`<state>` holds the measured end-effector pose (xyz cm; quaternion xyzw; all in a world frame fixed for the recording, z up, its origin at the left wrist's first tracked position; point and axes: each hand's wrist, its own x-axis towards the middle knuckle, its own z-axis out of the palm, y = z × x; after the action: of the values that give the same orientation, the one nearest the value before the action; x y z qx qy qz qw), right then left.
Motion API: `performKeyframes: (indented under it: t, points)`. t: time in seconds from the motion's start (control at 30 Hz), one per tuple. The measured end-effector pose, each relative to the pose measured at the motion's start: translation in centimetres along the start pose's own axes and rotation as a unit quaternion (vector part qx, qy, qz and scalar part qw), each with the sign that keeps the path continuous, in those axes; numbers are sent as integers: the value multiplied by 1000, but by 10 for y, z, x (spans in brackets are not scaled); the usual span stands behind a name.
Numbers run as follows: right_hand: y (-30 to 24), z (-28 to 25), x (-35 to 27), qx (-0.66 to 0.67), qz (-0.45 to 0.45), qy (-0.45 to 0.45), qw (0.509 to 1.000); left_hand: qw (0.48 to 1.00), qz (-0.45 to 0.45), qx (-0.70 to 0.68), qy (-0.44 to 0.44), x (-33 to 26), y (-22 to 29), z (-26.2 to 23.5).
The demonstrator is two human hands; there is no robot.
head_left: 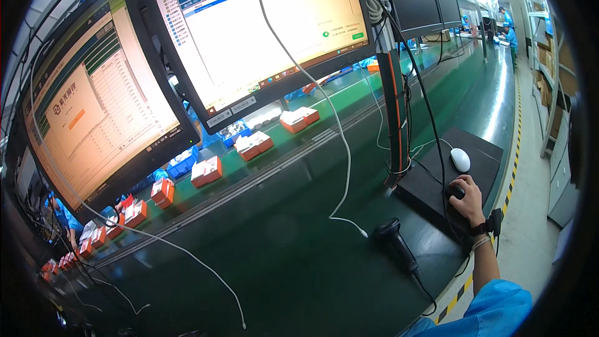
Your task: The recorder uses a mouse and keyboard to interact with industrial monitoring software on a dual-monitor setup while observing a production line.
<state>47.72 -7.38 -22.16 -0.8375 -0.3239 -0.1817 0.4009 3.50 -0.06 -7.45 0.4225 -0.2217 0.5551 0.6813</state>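
Observation:
My right hand [469,201] rests over a black computer mouse [457,191], its fingers curled around it. The mouse is on a flat black box [479,145] at the right edge of the bench. Just beyond my fingers lies a white mouse [460,160]. A dark band with a small black device is strapped on my right wrist. Nearer to me, left of that hand, a black handheld barcode scanner [397,244] lies on the green bench top [293,274]. My left hand is out of view.
Two lit monitors [262,37] hang over the bench at the left and middle. White cables [340,131] dangle onto it, and a post [394,112] carries black cables. Orange-and-white boxes [254,145] and blue bins [183,162] line the far side. Other people [510,36] are in the distance.

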Motion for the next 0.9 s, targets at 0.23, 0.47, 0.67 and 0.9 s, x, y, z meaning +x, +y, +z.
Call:
performKeyframes:
  t: [0.23,0.47,0.67,0.9]
  points:
    - [10,4,0,-2,-15,14,1000,1000,-3,5,6,0,-1,3]
    - [13,3,4,-9,-15,-8,1000,1000,-5,8,-3,5,-6,4]
    - [21,6,6,17,-25,-28,999,1000,-6,3,19,3,-8,8]
    - [22,5,8,24,-33,-26,999,1000,2,-20,17,4,-12,10]
